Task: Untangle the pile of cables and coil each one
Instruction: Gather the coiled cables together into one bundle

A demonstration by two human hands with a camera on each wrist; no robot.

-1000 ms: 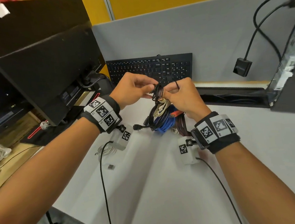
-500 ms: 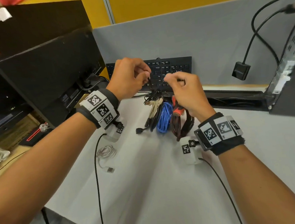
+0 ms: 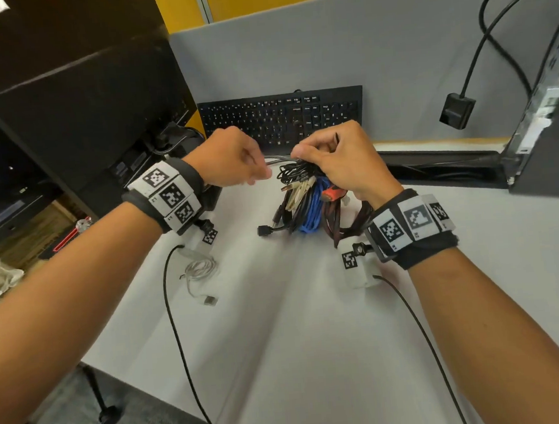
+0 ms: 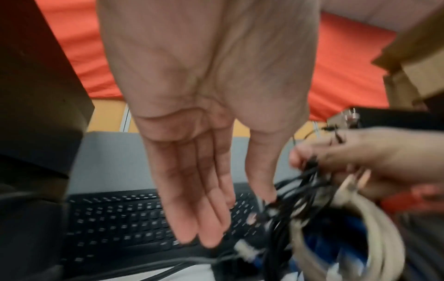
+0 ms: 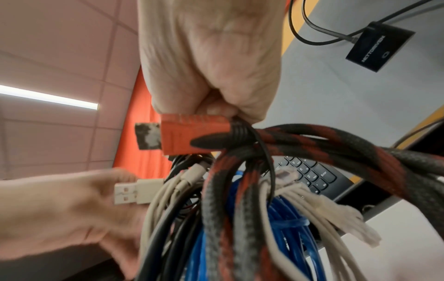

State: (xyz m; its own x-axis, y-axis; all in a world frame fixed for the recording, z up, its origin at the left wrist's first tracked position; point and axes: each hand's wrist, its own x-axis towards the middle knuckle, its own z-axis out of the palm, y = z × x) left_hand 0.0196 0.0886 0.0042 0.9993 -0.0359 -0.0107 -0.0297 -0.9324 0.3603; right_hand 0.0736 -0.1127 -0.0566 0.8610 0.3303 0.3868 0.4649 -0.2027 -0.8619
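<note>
Right hand (image 3: 337,160) fingers clenched on cable bundle (image 3: 307,203), lifted off counter (image 3: 280,329). Left hand (image 4: 211,133) fingers straight, holding nothing. White cable (image 3: 200,272) lies separated near left; rest tangled, early stage.

White desk (image 3: 283,362) carries a black keyboard (image 3: 280,114) at 12 o'clock, leaning against the grey partition. Small coiled white USB cable (image 3: 201,275) lies at 9 o'clock; lower ends of the cable bundle (image 3: 304,209) touch the desk centre.
</note>
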